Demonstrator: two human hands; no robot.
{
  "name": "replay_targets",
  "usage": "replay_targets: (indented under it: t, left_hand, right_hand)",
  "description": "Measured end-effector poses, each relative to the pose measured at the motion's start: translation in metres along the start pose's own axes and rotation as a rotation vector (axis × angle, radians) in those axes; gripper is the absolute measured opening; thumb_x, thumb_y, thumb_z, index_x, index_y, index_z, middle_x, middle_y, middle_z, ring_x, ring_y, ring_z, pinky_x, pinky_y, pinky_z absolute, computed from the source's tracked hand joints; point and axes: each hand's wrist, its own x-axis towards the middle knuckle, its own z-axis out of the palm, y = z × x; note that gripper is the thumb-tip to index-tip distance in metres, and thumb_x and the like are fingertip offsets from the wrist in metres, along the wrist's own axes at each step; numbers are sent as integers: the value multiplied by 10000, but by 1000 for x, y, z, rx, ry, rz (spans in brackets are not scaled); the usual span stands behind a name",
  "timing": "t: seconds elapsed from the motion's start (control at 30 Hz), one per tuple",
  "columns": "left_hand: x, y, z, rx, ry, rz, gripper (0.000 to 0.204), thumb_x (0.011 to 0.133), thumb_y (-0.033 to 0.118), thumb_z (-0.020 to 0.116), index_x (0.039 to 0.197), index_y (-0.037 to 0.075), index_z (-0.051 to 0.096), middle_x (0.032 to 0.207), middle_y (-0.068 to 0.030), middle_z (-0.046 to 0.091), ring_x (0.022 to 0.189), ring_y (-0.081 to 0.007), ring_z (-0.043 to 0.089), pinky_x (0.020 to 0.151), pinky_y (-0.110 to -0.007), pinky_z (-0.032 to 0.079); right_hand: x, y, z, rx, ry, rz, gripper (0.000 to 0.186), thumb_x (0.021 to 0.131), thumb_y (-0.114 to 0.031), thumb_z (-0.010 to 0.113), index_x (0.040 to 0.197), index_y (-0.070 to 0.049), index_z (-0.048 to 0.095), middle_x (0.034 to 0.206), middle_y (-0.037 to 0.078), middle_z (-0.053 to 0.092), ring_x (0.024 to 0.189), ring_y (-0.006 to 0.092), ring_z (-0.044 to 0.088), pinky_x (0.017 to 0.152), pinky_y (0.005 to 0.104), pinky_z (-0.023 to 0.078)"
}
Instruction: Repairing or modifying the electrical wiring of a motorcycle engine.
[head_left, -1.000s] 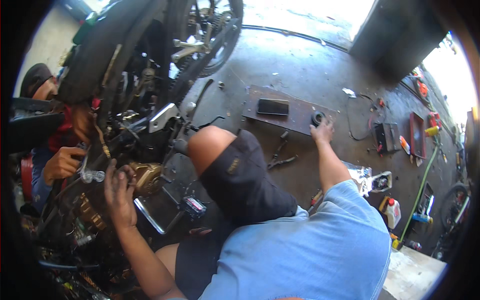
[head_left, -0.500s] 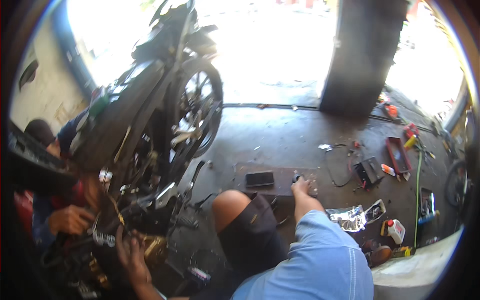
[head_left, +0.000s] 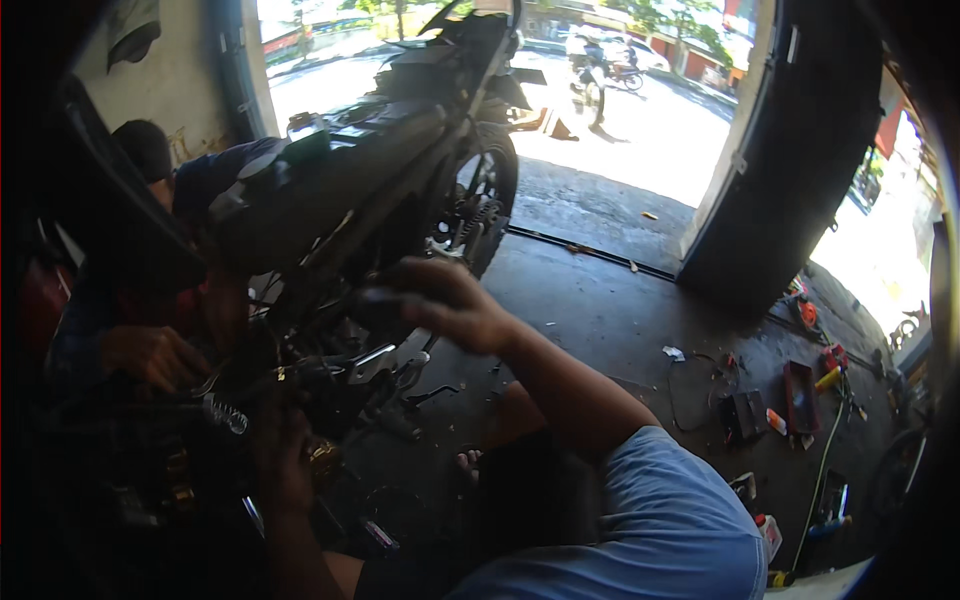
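Note:
A partly stripped motorcycle point(head_left: 340, 185) fills the left side, its rear wheel toward the doorway. My right hand point(head_left: 465, 305) is raised beside its frame, thumb and fingers closing around a small dark item, too blurred to name. Lower down, my left hand point(head_left: 285, 465) reaches up against the engine area, next to a gold-coloured engine cover point(head_left: 323, 460). Shadow and blur hide its fingertips. A coil spring point(head_left: 225, 413) shows just left of it. Another person's hand point(head_left: 155, 355) works among the parts at the far left.
A dark box point(head_left: 741, 417), a red tray point(head_left: 801, 396) and an orange-and-white tube point(head_left: 776, 421) lie on the floor at right. A green hose point(head_left: 822, 478) runs past them. A dark door panel point(head_left: 785, 170) stands by the doorway; a white bottle point(head_left: 769, 535) is near my sleeve.
My right hand has risen from the floor and swung left to the motorcycle. My left hand stays by the engine. The view has shifted, with the motorcycle now farther right in it.

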Motion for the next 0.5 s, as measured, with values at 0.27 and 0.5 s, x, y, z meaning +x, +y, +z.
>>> replay_targets:
  t: [0.27,0.5]
  left_hand:
    - [-16,30,13,32,-17,183,409,951,62,674,1345,31,570,1278,-85,615,1234,-189,582,1012,-324,498]
    - [-13,19,0,153,13,294,419,912,19,710,1314,26,594,1266,-92,618,1142,-165,627,959,-308,522]
  right_hand:
    - [-10,36,103,-26,-371,-92,610,780,-346,601,1223,73,568,1374,305,513,1232,425,573,955,469,500]
    - [-1,45,112,-13,-370,-263,607,690,-133,547,1252,92,573,1474,316,418,1305,457,538,1026,467,483]
